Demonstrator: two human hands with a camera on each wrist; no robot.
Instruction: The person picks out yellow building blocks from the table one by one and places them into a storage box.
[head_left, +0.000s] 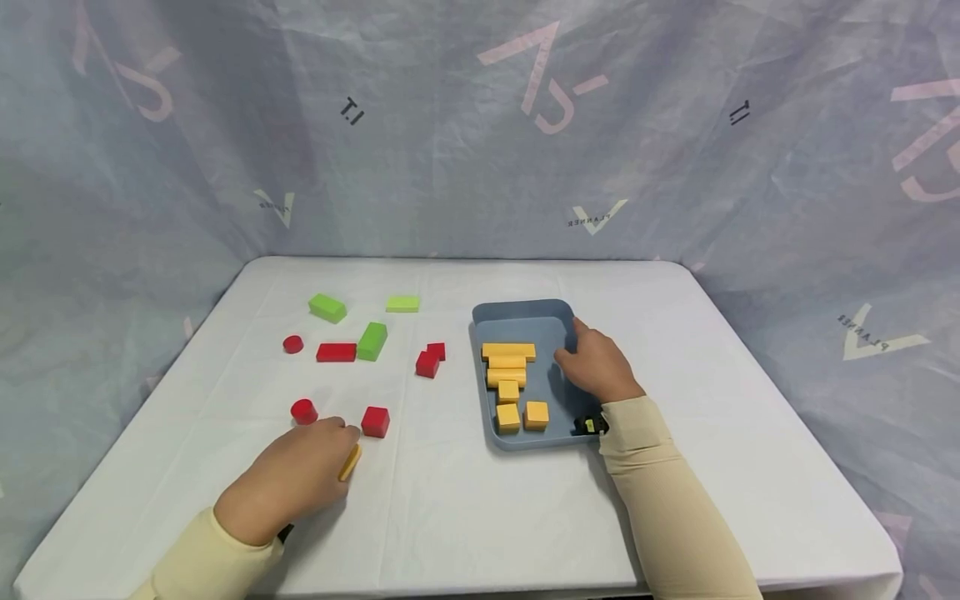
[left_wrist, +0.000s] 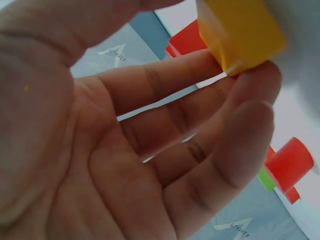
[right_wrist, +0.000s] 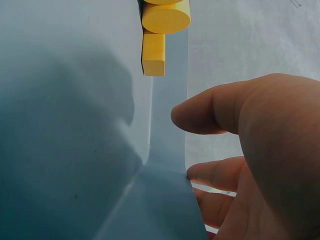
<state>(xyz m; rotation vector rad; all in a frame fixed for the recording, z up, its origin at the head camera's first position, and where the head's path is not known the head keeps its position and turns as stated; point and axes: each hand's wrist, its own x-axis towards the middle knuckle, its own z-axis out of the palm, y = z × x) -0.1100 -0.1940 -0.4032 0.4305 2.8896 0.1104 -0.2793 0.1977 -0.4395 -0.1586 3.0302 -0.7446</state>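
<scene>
My left hand [head_left: 300, 475] pinches a yellow block [left_wrist: 245, 32] low over the front left of the table. A red cylinder [head_left: 303, 412] and a red cube [head_left: 376, 422] lie just beyond its knuckles. At the right side of a blue-grey tray [head_left: 517, 311] is my right hand [head_left: 597, 364]. In the right wrist view its fingers [right_wrist: 220, 172] touch the outside of the tray wall, while the thumb [right_wrist: 200, 112] reaches over the rim, apart from the fingers. Yellow cubes [head_left: 507, 418] and longer yellow pieces [head_left: 508, 352] lie along the tray's left side.
Green blocks [head_left: 372, 342] lie at the back left of the white table [head_left: 442, 508], near a flat red block [head_left: 336, 352] and a red disc [head_left: 293, 344]. Two red pieces [head_left: 427, 364] sit left of the tray. A grey printed curtain [head_left: 450, 167] surrounds the table.
</scene>
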